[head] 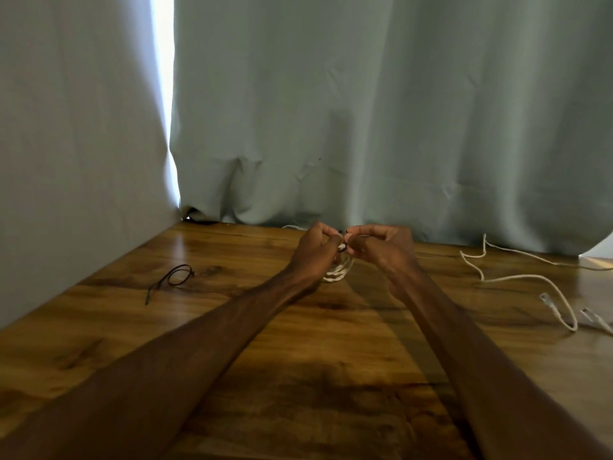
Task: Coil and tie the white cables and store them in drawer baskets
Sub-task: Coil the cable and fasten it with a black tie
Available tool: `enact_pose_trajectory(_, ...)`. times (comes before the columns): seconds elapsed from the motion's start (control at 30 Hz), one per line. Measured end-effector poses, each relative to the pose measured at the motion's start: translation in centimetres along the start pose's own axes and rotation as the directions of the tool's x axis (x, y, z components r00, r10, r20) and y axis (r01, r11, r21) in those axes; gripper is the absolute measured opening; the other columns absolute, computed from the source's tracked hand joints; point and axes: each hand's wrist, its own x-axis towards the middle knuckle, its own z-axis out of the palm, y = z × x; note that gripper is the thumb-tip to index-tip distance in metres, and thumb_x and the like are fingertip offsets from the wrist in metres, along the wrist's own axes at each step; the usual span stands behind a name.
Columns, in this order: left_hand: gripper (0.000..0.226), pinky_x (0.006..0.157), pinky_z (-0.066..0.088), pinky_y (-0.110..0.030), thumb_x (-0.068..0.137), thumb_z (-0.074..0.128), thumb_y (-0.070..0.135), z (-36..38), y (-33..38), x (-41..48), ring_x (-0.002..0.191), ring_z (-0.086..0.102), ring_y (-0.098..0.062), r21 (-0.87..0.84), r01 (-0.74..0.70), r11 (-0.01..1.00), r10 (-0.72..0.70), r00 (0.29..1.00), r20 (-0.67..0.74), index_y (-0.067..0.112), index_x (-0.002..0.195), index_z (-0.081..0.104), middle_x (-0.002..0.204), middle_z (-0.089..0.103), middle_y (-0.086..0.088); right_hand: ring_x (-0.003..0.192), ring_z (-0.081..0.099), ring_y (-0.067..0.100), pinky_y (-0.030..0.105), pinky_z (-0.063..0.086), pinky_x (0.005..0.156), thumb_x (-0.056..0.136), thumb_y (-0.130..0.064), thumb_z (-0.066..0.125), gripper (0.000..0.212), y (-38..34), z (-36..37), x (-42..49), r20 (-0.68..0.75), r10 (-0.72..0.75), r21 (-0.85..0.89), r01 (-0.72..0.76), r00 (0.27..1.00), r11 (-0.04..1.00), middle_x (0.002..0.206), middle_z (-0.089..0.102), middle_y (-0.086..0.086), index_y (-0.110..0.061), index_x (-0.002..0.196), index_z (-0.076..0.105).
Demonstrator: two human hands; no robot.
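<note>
Curtain point(365, 111) is hanging behind a wooden table point(99, 327). At mid-frame, the left hand point(313, 249) and right hand point(381, 249) are meeting fingertip to fingertip, each pinching the black tie point(342, 248). The coil point(336, 272) is hanging just below, between them. A loose cable point(517, 277) is lying at right, nearer the right hand, and a spare tie point(175, 277) at left.

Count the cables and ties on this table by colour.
White cables: 2 (coiled white cable gripped by the left hand; loose white cable lying at right)
Black ties: 2 (thin black tie on the coil, pinched by the right hand; looped black tie lying on the wooden table)
Total: 4
</note>
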Motion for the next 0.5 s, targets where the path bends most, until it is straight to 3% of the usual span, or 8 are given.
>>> enact_pose_trajectory(0.2, 0.006, 0.071, 0.052, -0.038, 0.098, 0.057, 0.022, -0.40, 0.36, 0.15, 0.074, 0.065, -0.018, 0.030, 0.009, 1.000, -0.008, 1.000, -0.016, 0.018, 0.100, 0.060, 0.084, 0.070, -0.005, 0.084, 0.075, 0.022, 0.029, 0.063, 0.081, 0.084, 0.003, 0.077, 0.010, -0.46, 0.33, -0.22, 0.045, 0.097, 0.096, -0.101, 0.994, 0.990, 0.090, 0.079, 0.014, 0.000, 0.094, 0.078)
enact_pose_trajectory(0.4, 0.009, 0.065, 0.051, -0.034, 0.100, 0.056, 0.022, 0.02, 0.72, -0.37, 0.069, 0.064, -0.015, 0.043, -0.006, 0.999, 0.008, 0.999, -0.039, 0.015, 0.104, 0.059, 0.083, 0.070, -0.004, 0.082, 0.074, 0.017, 0.030, 0.064, 0.079, 0.087, -0.003, 0.077, 0.009, -0.76, 0.29, -0.45, 0.046, 0.126, 0.064, -0.129, 0.991, 0.990, 0.093, 0.080, 0.011, -0.007, 0.094, 0.080)
enact_pose_trajectory(0.5, 0.005, 0.070, 0.056, -0.043, 0.098, 0.056, 0.027, 0.14, 0.71, -0.42, 0.077, 0.068, -0.021, 0.090, -0.041, 0.995, 0.046, 0.998, -0.053, 0.022, 0.099, 0.058, 0.088, 0.071, -0.006, 0.078, 0.075, 0.017, 0.032, 0.063, 0.079, 0.084, -0.003, 0.078, 0.012, -0.86, 0.20, -0.49, 0.049, 0.166, 0.108, -0.170, 0.985, 0.979, 0.088, 0.080, 0.010, -0.004, 0.096, 0.079)
